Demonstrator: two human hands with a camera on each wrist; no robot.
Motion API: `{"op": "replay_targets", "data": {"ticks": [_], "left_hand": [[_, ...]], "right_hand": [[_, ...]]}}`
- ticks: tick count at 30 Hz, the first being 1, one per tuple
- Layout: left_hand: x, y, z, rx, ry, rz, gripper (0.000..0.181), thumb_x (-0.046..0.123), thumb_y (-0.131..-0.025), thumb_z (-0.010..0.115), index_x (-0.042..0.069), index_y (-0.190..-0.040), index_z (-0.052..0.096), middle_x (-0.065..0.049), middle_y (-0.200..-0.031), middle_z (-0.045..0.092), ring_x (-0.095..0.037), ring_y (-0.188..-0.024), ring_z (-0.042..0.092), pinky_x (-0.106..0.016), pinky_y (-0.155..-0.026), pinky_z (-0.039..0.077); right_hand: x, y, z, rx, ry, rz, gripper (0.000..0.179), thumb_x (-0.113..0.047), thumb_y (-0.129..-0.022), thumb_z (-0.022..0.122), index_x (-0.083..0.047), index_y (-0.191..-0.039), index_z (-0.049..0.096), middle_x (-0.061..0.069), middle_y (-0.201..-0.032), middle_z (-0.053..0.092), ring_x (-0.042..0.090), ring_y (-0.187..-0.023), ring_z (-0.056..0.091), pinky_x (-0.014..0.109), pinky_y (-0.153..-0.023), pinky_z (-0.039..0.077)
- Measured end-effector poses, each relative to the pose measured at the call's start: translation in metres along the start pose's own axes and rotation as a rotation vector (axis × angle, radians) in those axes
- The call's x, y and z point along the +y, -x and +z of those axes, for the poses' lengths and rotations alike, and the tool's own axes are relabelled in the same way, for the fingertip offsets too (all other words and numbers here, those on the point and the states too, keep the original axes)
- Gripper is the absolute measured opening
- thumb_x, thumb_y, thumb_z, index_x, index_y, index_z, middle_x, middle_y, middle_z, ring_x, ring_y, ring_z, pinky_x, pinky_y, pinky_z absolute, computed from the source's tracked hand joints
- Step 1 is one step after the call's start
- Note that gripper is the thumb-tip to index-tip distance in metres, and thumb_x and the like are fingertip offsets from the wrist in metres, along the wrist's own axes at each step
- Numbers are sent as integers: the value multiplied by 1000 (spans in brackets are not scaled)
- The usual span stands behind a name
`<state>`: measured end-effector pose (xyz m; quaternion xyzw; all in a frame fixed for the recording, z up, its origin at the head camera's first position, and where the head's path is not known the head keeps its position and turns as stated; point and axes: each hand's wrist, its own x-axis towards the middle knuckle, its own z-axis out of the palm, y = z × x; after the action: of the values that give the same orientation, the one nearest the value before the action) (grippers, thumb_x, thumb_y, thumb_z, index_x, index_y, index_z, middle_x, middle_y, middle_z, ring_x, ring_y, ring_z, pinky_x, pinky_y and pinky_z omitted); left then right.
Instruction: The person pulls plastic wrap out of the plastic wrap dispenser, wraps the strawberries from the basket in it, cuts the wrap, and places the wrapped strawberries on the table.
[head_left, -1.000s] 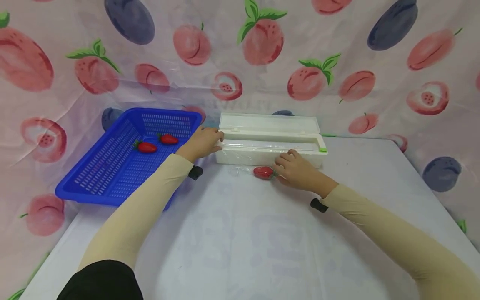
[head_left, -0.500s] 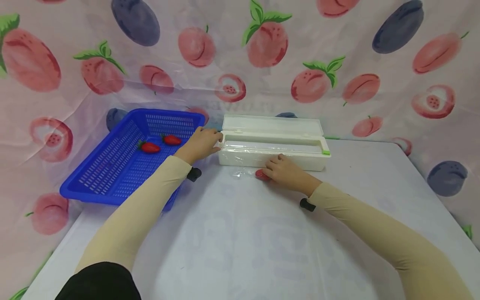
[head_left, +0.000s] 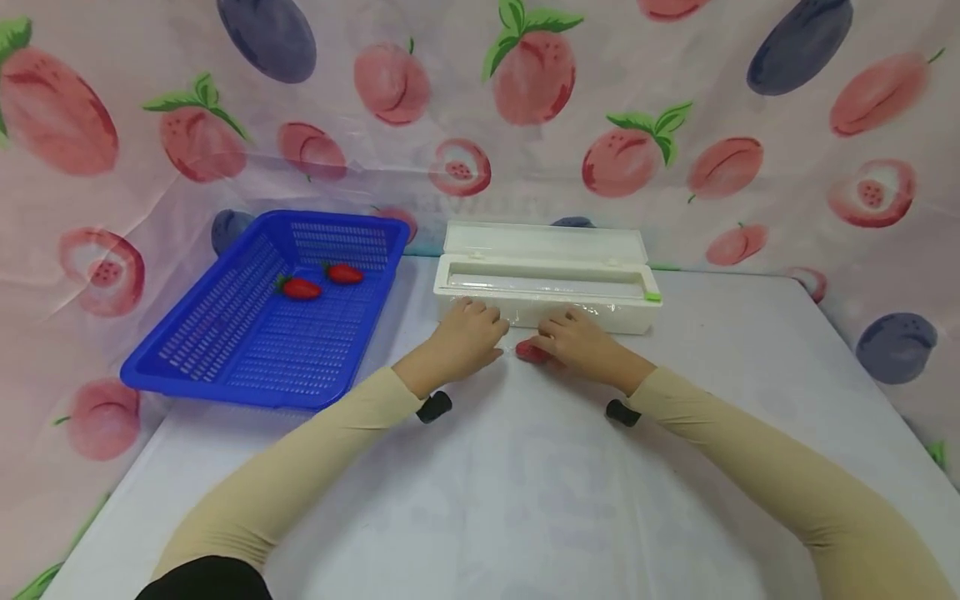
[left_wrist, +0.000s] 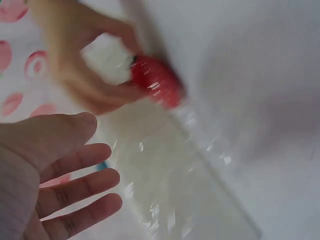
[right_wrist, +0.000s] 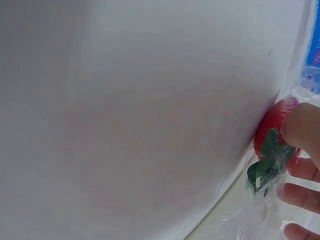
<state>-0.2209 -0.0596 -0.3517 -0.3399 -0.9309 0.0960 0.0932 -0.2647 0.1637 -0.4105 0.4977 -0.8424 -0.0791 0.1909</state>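
A red strawberry (head_left: 529, 352) with green leaves lies in cling film just in front of the white cling film box (head_left: 630, 318). My right hand (head_left: 588, 350) pinches it between thumb and fingers, as the left wrist view also shows. In the right wrist view the film is bunched round the strawberry (right_wrist: 270, 125) and its leaves. My left hand (head_left: 467, 342) is at the box's front left, close to the strawberry's tip. Its fingers are spread and hold nothing in the left wrist view. Clear film (left_wrist: 150, 210) runs over the box front there.
The box lid (head_left: 547, 242) stands raised at the back, with a film roll (head_left: 540, 286) inside. On the left, a blue plastic basket (head_left: 247, 387) holds two strawberries (head_left: 302, 288). A fruit-print sheet (head_left: 525, 167) hangs behind the white-covered table (head_left: 525, 500).
My left hand has left the box's left end and come right and nearer, towards the strawberry. My right hand has shifted left and closed over the strawberry.
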Motion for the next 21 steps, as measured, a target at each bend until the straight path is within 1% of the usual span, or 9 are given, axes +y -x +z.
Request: {"op": "replay_targets", "data": {"ticks": [2,4,5,7,11,13,16,18,21], "left_hand": [[7,-3,9,-58,10,11,36,35,-87,66,10,-113,64,-6,-108,64,-24,-103,60,-40,-93,45],[13,-8,18,-114,40,17,38,33,-88,64,11,-118,62,-6,-114,62,-24,-109,58,-40,-97,44],[15,-10,22,-131,55,23,38,32,-88,64,11,-119,62,-6,-116,62,-24,-110,58,-41,-98,43],[18,-15,30,-144,73,41,36,29,-89,63,10,-120,61,-6,-117,62,-23,-111,58,-41,-98,44],[24,-24,40,-123,86,75,28,21,-92,58,10,-117,63,-5,-111,65,-23,-106,61,-40,-94,46],[27,-27,42,-102,80,81,26,18,-93,55,10,-116,63,-5,-108,66,-22,-102,62,-39,-90,47],[29,-32,44,-75,69,83,26,17,-93,53,9,-115,63,-6,-106,66,-22,-100,63,-37,-86,48],[30,-34,45,-57,59,78,25,17,-93,53,9,-115,64,-6,-107,66,-22,-100,62,-37,-86,47],[31,-37,47,-60,66,76,24,16,-92,55,10,-113,65,-5,-107,66,-21,-101,62,-37,-88,47]], "right_hand": [[0,2,-1,-10,-14,0,33,-17,-73,79,-17,-104,67,4,-91,60,21,-84,57,36,-74,45],[-1,4,-2,-18,-37,2,34,-15,-73,79,-17,-106,67,3,-90,59,19,-83,56,34,-73,43],[-1,5,-2,-19,-51,4,35,-15,-73,79,-17,-106,67,3,-89,59,19,-83,56,34,-74,43],[-1,7,-3,-13,-77,6,36,-14,-73,79,-16,-107,66,2,-89,59,17,-84,57,34,-75,42],[-1,9,-3,15,-99,5,36,-15,-72,79,-15,-106,66,2,-89,59,17,-83,58,35,-76,43],[0,10,-3,30,-110,6,36,-15,-72,80,-13,-105,67,2,-90,60,17,-82,58,35,-75,43],[0,11,-2,50,-135,16,34,-16,-72,79,-12,-104,66,3,-90,61,17,-81,58,35,-73,43],[1,13,-1,58,-167,26,34,-15,-72,79,-11,-103,66,3,-91,61,16,-80,58,35,-72,42],[2,15,0,61,-215,30,33,-15,-72,79,-11,-102,66,3,-91,61,15,-79,58,34,-71,41]]}}
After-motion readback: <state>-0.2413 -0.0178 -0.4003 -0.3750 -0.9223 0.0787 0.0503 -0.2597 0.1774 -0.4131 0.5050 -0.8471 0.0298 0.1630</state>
